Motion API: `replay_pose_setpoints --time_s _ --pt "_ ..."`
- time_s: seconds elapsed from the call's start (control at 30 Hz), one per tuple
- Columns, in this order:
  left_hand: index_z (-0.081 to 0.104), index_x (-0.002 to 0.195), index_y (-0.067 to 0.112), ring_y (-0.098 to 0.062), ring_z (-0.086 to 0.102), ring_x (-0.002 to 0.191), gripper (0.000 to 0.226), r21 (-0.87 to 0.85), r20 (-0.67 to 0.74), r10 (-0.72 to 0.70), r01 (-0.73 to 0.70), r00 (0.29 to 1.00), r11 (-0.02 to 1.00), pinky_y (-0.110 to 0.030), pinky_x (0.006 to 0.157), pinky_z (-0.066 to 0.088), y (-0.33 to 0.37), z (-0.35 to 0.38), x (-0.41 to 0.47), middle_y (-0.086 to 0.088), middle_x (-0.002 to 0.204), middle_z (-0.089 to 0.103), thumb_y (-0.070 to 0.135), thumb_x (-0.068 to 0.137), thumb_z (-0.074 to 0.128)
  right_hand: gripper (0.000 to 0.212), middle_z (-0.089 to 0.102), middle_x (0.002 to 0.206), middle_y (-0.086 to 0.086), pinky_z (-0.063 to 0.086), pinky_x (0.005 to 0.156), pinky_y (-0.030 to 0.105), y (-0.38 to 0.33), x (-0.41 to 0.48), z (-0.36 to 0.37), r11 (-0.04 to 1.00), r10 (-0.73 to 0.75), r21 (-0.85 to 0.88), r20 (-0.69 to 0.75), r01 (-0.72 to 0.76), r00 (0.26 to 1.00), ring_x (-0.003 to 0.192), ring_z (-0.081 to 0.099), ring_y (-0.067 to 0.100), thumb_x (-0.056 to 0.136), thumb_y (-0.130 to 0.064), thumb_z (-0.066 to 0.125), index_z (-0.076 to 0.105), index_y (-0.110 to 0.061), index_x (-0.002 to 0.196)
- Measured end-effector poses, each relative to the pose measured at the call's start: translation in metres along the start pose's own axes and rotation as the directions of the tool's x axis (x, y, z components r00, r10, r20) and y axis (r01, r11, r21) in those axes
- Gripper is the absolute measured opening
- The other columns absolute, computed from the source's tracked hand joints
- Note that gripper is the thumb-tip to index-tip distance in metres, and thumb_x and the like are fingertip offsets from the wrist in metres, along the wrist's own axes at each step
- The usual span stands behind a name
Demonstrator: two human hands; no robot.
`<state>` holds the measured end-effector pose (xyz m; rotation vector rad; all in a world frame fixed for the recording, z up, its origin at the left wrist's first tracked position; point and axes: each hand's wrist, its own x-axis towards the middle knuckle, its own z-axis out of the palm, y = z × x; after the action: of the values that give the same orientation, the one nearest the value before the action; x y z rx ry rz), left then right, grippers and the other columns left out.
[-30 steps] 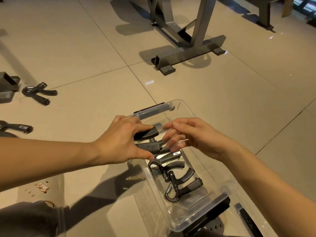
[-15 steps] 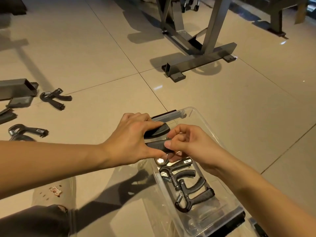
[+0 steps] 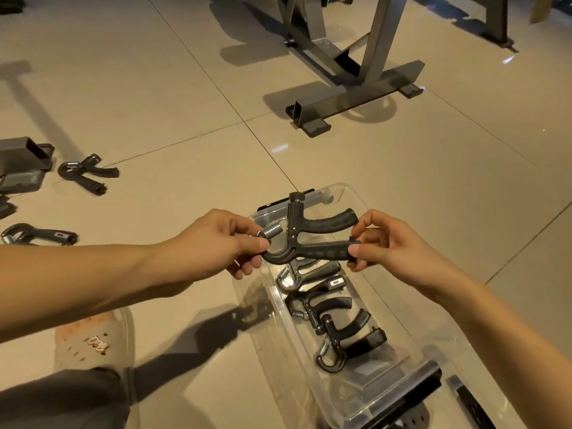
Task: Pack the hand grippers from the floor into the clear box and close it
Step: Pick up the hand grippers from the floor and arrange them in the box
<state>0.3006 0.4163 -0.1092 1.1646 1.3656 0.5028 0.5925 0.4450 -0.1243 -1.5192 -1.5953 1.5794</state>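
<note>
A black hand gripper [image 3: 312,239] with a steel spring hangs flat above the far end of the clear box [image 3: 411,345]. My left hand [image 3: 216,243] pinches its spring end, and my right hand [image 3: 390,243] pinches the tip of its lower handle. Inside the box lie three more grippers: one with grey handles [image 3: 309,274], a black one [image 3: 322,308], and another black one [image 3: 343,345] nearest me. On the floor to the left lie two loose grippers, one farther off [image 3: 86,174] and one at the frame's edge [image 3: 40,235].
A grey metal equipment frame [image 3: 356,100] stands on the tiles beyond the box. A metal bracket [image 3: 21,153] sits at the far left beside the loose grippers. My slippered foot [image 3: 96,342] is at lower left. Black box latches [image 3: 414,394] show at the near end.
The gripper, held folded in my left hand a second ago, is now turned flat and spread between both hands. My right hand has taken hold of its handle tip.
</note>
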Motion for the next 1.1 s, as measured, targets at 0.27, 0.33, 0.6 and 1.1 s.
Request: replay_pose_setpoints --time_s 0.27,0.33,0.6,1.1 --pt "0.060 0.099 -0.018 -0.015 0.048 0.051 0.029 -0.027 0.110 -0.138 0.142 0.984 0.990 -0.027 0.050 0.053 0.007 0.022 0.019 -0.010 0.062 0.053 0.011 0.099 0.059 0.066 0.047 0.137 -0.006 0.043 0.105 0.037 0.009 -0.006 -0.001 0.614 -0.392 -0.735 0.033 0.288 0.919 0.126 0.045 0.011 0.081 -0.042 0.072 0.048 -0.024 0.140" --pt "0.063 0.096 -0.012 -0.016 0.050 0.051 0.024 -0.018 0.168 -0.177 0.182 0.970 0.983 -0.027 0.052 0.053 0.004 0.025 0.022 -0.013 0.065 0.054 0.011 0.099 0.059 0.060 0.052 0.131 -0.007 0.039 0.108 0.038 0.007 -0.007 0.004 0.508 -0.399 -0.790 0.138 0.344 0.906 0.124 0.047 0.012 0.080 -0.044 0.070 0.054 -0.025 0.135" --pt "0.070 0.102 0.006 -0.013 0.061 0.066 0.034 0.428 0.182 -0.020 -0.061 0.983 0.902 -0.028 0.062 0.051 -0.017 0.031 0.021 -0.002 0.077 0.069 0.038 0.090 0.071 0.064 0.059 0.121 -0.012 0.047 0.092 0.029 0.028 -0.004 0.009 0.422 -0.241 -0.830 0.285 0.365 0.928 0.109 0.053 0.008 0.082 -0.049 0.075 0.052 -0.027 0.137" --pt "-0.002 0.160 0.013 -0.022 0.000 0.155 0.157 0.849 0.016 0.159 -0.097 0.987 0.519 -0.035 0.124 0.012 -0.051 0.013 0.013 -0.005 0.168 -0.011 0.105 0.041 0.044 0.045 0.058 0.102 -0.005 0.056 0.082 0.038 0.117 0.011 0.024 0.262 0.315 -0.913 0.386 0.312 0.867 0.094 0.057 0.019 0.070 -0.026 0.083 0.052 -0.027 0.103"
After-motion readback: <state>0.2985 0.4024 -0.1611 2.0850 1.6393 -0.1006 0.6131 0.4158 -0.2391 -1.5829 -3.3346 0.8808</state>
